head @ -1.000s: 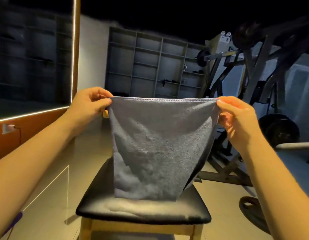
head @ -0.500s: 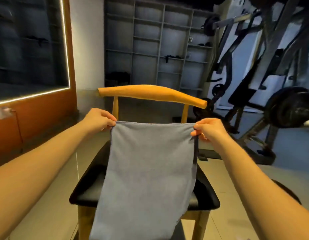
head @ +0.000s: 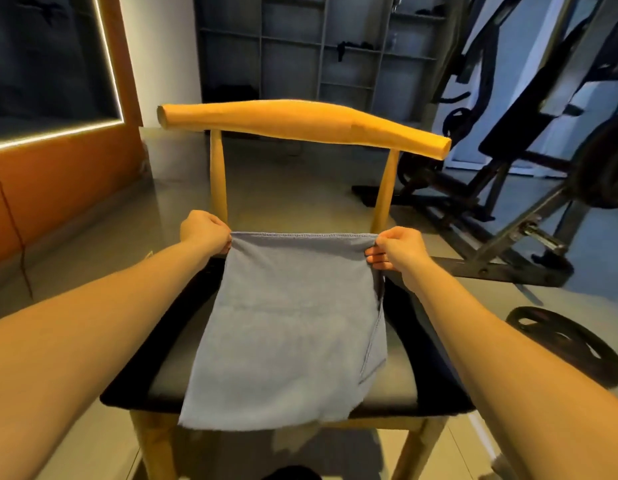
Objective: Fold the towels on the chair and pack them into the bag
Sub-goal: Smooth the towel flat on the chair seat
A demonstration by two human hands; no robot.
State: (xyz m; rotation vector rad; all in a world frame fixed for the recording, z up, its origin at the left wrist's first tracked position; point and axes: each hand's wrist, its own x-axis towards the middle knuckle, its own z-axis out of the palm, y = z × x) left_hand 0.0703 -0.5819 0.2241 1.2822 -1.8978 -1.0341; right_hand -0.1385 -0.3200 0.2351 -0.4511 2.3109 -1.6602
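A grey towel (head: 287, 327), folded double, lies stretched over the black seat of a wooden chair (head: 435, 382), its near edge hanging past the seat's front. My left hand (head: 205, 233) pinches the towel's far left corner. My right hand (head: 396, 249) pinches the far right corner. Both corners sit low near the back of the seat, under the chair's curved wooden backrest (head: 300, 123). No bag is in view.
A weight machine (head: 529, 188) stands to the right of the chair, with a weight plate (head: 564, 341) lying on the floor beside it. Grey shelving (head: 318, 53) lines the far wall. An orange wall panel (head: 58, 178) with a lit strip runs along the left.
Both hands have lowered the towel from an upright hold in the air down onto the chair seat. The view has tilted downward with it.
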